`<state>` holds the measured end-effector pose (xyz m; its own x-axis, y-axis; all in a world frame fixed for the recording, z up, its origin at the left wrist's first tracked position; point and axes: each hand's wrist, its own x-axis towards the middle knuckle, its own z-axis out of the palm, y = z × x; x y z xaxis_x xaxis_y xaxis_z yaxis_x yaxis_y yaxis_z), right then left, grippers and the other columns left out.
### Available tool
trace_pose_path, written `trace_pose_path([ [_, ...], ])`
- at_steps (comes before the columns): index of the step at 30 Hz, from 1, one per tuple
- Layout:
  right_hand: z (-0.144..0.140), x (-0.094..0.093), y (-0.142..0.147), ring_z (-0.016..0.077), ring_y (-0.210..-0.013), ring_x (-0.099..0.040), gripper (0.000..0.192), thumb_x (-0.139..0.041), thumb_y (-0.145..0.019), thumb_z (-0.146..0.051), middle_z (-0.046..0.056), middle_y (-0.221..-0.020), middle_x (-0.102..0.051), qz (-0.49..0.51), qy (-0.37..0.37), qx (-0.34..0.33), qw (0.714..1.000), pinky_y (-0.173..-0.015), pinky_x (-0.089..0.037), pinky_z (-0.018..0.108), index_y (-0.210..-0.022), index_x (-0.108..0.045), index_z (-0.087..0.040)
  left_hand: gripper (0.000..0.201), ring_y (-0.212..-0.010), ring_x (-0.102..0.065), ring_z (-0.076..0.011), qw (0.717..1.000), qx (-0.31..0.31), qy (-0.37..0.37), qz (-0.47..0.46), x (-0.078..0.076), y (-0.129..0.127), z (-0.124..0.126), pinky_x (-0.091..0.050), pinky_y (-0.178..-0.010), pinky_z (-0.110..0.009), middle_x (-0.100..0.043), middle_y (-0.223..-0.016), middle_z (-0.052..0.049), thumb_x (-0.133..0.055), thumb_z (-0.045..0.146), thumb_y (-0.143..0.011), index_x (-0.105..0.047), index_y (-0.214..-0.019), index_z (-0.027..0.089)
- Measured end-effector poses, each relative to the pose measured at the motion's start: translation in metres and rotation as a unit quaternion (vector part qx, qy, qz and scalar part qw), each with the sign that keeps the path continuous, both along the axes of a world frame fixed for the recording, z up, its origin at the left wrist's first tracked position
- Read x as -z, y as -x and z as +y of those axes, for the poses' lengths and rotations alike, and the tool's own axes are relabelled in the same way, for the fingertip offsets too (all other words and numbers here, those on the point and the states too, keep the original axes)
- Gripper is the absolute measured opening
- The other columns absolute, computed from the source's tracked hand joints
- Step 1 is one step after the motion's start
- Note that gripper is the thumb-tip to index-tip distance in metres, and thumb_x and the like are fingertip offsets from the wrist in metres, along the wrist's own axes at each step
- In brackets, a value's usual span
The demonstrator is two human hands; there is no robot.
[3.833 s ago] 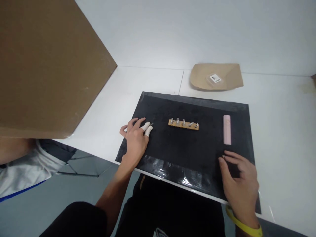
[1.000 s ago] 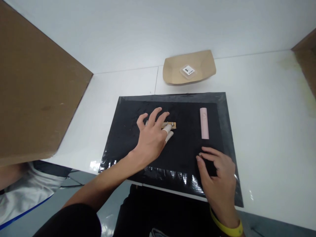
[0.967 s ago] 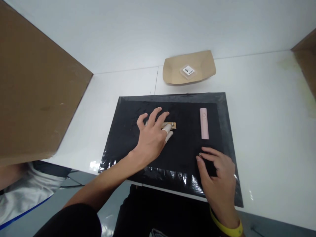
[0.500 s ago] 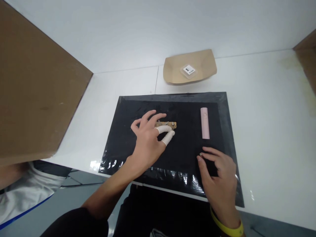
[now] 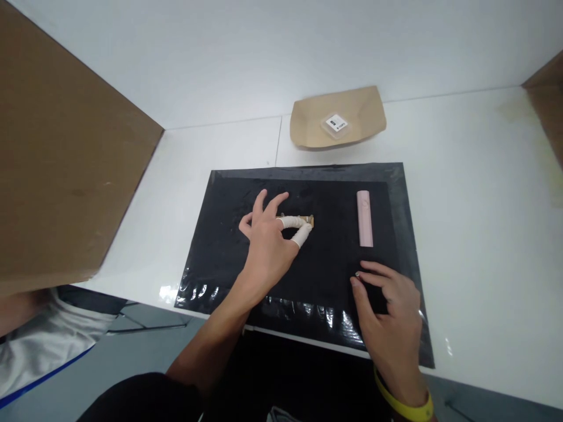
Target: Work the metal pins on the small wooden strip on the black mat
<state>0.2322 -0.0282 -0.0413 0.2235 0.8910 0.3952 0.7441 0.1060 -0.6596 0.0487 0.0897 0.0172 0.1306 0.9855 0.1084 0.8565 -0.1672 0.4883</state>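
Head view, left hand covering wooden strip, right hand well apart

- Two hands: left hand, right hand.
- Two white finger cots, both on the left hand.
- One wooden strip.
- One pink cylinder.
- One black mat.
- One paper tray.
- One yellow wristband.

The left hand is covering most of the small tan wooden strip; its studs are lying hidden.
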Motion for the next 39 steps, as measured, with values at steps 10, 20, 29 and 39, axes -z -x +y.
trace_pose_path([
  [10, -0.001, 0.001, 0.000, 0.0251, -0.103, -0.068, 0.003, -0.065, -0.103, -0.024, 0.008, -0.108, -0.074, -0.003, -0.003, 0.001, 1.000, -0.093, -0.048, 0.043, -0.101, -0.066, -0.021, 0.009, -0.156, -0.036, -0.0436, 1.000, 0.007, -0.009, 0.003, 0.003, -0.004, -0.002, -0.029, -0.113, -0.077, -0.065, -0.152, -0.007, -0.077, 0.025, -0.093, -0.081, -0.085, 0.026],
  [20, 0.000, 0.000, 0.000, 0.0250, -0.102, -0.067, 0.006, -0.064, -0.104, -0.025, 0.008, -0.108, -0.074, -0.005, 0.003, 0.001, 1.000, -0.091, -0.047, 0.042, -0.101, -0.066, -0.021, 0.011, -0.155, -0.038, -0.0455, 1.000, -0.016, -0.013, 0.016, 0.001, -0.006, -0.002, -0.030, -0.111, -0.076, -0.065, -0.151, -0.009, -0.074, 0.026, -0.095, -0.081, -0.086, 0.025],
  [29, 0.000, -0.001, 0.000, 0.0247, -0.102, -0.067, 0.007, -0.064, -0.104, -0.026, 0.008, -0.108, -0.074, -0.003, 0.002, 0.002, 1.000, -0.093, -0.047, 0.042, -0.100, -0.066, -0.021, 0.011, -0.150, -0.044, -0.0444, 0.995, -0.038, -0.080, 0.049, 0.004, -0.006, -0.005, -0.033, -0.107, -0.071, -0.069, -0.144, -0.011, -0.076, 0.025, -0.094, -0.074, -0.083, 0.023],
  [39, 0.000, 0.000, -0.001, 0.0241, -0.103, -0.067, 0.006, -0.065, -0.103, -0.025, 0.008, -0.108, -0.074, -0.003, -0.001, -0.002, 1.000, -0.093, -0.047, 0.041, -0.101, -0.066, -0.020, 0.032, -0.158, -0.034, -0.0398, 0.992, 0.066, 0.004, 0.103, -0.017, 0.013, 0.009, -0.031, -0.114, -0.064, -0.055, -0.160, -0.011, -0.071, 0.029, -0.099, -0.070, -0.131, 0.030],
])
